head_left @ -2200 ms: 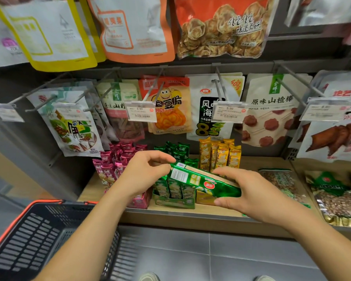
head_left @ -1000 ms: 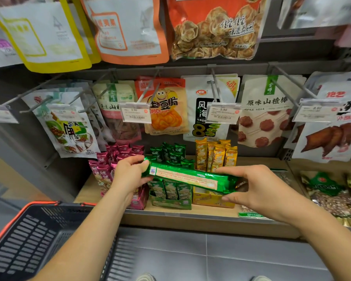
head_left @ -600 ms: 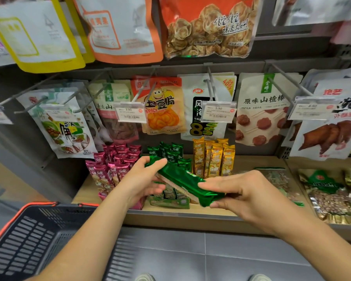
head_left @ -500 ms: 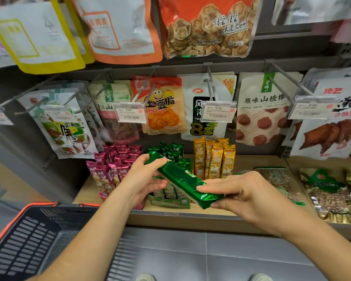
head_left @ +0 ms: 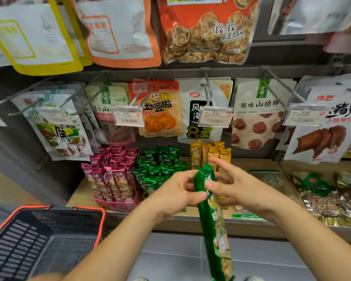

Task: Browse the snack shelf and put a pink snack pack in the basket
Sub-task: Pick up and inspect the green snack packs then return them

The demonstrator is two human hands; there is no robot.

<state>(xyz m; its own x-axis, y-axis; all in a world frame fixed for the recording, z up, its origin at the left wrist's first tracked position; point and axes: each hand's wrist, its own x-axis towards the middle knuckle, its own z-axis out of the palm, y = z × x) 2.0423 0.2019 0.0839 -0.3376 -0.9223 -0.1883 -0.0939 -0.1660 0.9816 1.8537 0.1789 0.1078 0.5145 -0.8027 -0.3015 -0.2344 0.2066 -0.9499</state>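
A long green snack pack (head_left: 213,224) hangs upright in front of the shelf, its top end between my hands. My left hand (head_left: 177,194) grips it near the top, thumb across the wrapper. My right hand (head_left: 237,186) touches the pack's upper end with its fingers spread and mostly straight. Several pink snack packs (head_left: 109,171) stand in a pink display box on the wooden shelf, left of my hands. The black basket (head_left: 55,209) with an orange rim sits at the lower left, with nothing in the part I see.
Green packs (head_left: 160,165) and yellow packs (head_left: 209,153) stand beside the pink ones. Nut bags (head_left: 324,195) lie on the shelf at right. Snack pouches hang on metal hooks (head_left: 208,88) with price tags above. Grey floor tiles lie below.
The green pack has swung from lying across between my hands to hanging upright. My left hand now holds its top and my right hand's fingers have loosened and spread.
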